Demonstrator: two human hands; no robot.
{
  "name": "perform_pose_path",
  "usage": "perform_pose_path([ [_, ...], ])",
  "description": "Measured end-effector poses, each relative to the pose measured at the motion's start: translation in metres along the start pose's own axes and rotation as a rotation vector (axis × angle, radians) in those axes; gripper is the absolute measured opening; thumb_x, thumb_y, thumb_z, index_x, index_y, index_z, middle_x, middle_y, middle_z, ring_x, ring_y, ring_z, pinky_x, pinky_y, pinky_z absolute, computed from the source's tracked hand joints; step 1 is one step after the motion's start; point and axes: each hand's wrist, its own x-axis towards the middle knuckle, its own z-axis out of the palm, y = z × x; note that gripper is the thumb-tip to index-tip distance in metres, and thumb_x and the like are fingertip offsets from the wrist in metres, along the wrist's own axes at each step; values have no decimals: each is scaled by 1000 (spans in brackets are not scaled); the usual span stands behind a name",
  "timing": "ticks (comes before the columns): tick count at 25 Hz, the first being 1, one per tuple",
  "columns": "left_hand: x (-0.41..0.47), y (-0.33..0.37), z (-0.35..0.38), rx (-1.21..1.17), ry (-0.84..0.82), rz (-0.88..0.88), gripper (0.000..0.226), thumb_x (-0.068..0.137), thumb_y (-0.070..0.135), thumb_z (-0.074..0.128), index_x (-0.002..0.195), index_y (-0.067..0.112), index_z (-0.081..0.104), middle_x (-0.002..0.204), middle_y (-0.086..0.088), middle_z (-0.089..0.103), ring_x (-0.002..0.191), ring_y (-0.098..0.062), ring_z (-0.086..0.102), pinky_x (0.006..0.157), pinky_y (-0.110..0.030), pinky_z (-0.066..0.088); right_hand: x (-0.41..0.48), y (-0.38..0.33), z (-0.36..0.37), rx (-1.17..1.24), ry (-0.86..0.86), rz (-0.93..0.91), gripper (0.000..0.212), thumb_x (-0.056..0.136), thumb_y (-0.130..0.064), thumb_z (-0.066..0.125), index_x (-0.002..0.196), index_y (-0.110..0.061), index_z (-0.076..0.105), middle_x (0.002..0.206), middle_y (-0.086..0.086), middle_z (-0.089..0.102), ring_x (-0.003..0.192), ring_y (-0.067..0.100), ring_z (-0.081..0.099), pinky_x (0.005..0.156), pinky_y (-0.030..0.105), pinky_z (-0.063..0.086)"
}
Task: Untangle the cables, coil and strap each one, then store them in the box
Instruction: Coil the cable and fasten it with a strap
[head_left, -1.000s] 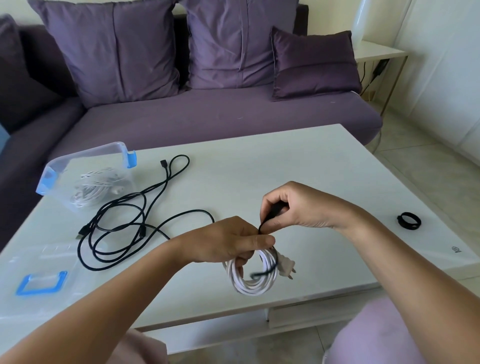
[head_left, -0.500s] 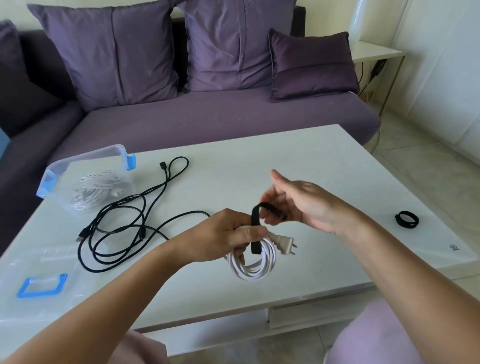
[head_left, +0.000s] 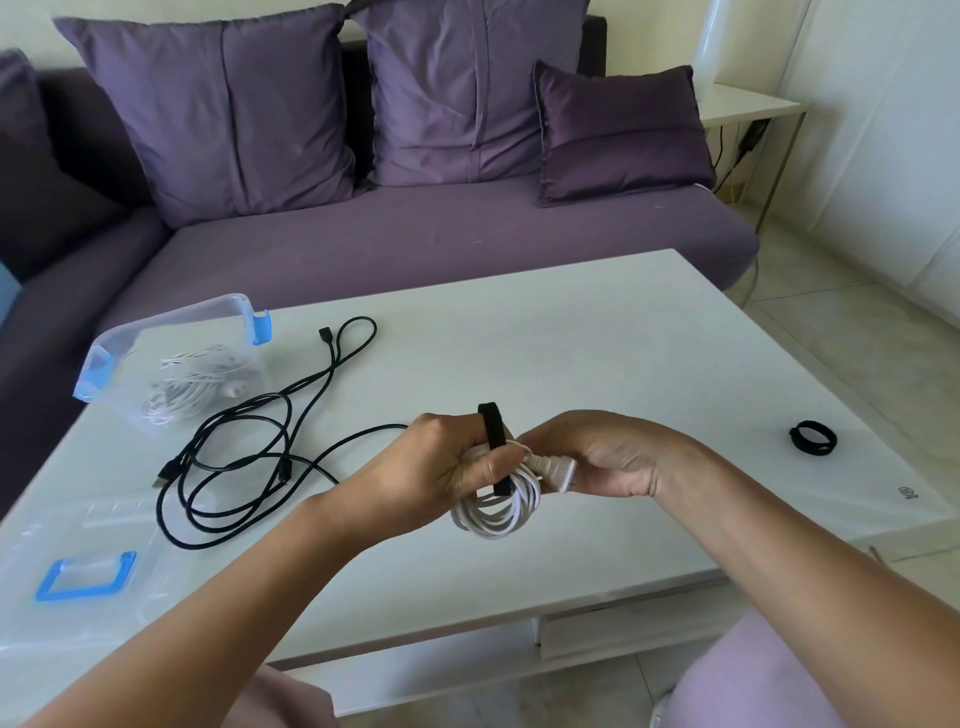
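White coffee table, purple sofa behind it. Clear plastic box with blue latches at the table's far left corner, open, holds one bundled white cable. Its clear lid with a blue handle lies flat at the near left edge, well apart from the box. Loose black cable sprawls on the table between box and hands, not coiled.

Left hand: fingers curled tight round a coiled white power cable, held just above the table at front centre. Right hand: fingers curled, pinching that cable's plug. The hands are nearly touching.

Black strap runs across the coil under the left thumb, free end sticking up. Spare rolled black strap lies on the table's right side, well apart.
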Motion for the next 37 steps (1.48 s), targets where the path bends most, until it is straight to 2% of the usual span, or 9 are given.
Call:
perform_pose_path([
  [5, 1, 1, 0, -48, 15, -18, 47, 80, 59, 52, 81, 13, 61, 69, 2, 61, 62, -15, 54, 57, -24, 43, 3, 2, -3, 14, -143, -43, 16, 77, -19, 72, 86, -5, 72, 90, 11, 63, 86, 21, 57, 81, 30, 43],
  [10, -3, 2, 4, -59, -50, 17, 35, 83, 53, 54, 84, 19, 65, 74, -1, 63, 67, -20, 58, 63, -33, 48, 5, 5, -1, -131, -250, -12, 19, 80, -4, 51, 80, -11, 69, 74, 1, 62, 63, 11, 53, 56, 21, 39],
  [14, -1, 5, 6, -92, -78, 52, 27, 86, 46, 56, 84, 21, 64, 75, -2, 64, 68, -20, 59, 64, -30, 49, 7, 5, 8, -221, -310, 7, 29, 70, -2, 51, 59, -20, 72, 60, -7, 62, 56, 8, 54, 57, 20, 41],
  [17, -2, 6, 9, -78, -99, 92, 30, 88, 45, 55, 85, 16, 65, 73, -1, 63, 65, -16, 58, 61, -22, 47, 9, 2, 6, -293, -326, 27, 35, 75, 5, 47, 67, -19, 72, 68, -5, 64, 64, 9, 58, 66, 21, 47],
  [21, -2, 4, 9, -16, -73, 72, 34, 92, 47, 51, 73, 20, 60, 62, 13, 56, 56, -5, 48, 55, -15, 37, -3, -13, 7, -631, -129, -21, 37, 80, 9, 45, 59, -18, 61, 57, -7, 55, 59, 5, 50, 61, 13, 40],
  [24, -1, 5, 7, 0, -41, 40, 23, 93, 38, 50, 71, 31, 51, 63, 25, 57, 57, 1, 51, 56, -7, 34, -6, -16, 5, -767, -16, -161, 13, 84, -3, 53, 83, -3, 66, 73, 10, 57, 72, 10, 49, 69, 24, 36],
  [28, 3, 5, 6, 86, -3, -63, 23, 88, 34, 63, 73, 20, 54, 57, 19, 54, 55, -3, 46, 52, -13, 34, -4, -13, 12, -663, 182, -300, 17, 91, -4, 55, 75, -8, 61, 68, -3, 59, 62, 6, 55, 62, 16, 42],
  [34, 5, 0, 4, 46, 134, -278, 28, 82, 39, 67, 83, 18, 47, 64, 8, 65, 49, -4, 49, 46, -13, 35, 0, -6, 23, -260, 405, -432, 8, 84, -5, 67, 81, -9, 73, 71, 1, 70, 68, 12, 65, 63, 20, 52],
  [37, 7, 2, 2, -8, 130, -322, 25, 82, 40, 66, 87, 23, 49, 64, 6, 68, 47, -2, 48, 44, -12, 34, 1, -5, 26, -263, 445, -475, 10, 84, -4, 67, 84, -10, 75, 78, 4, 74, 70, 14, 68, 71, 23, 55],
])
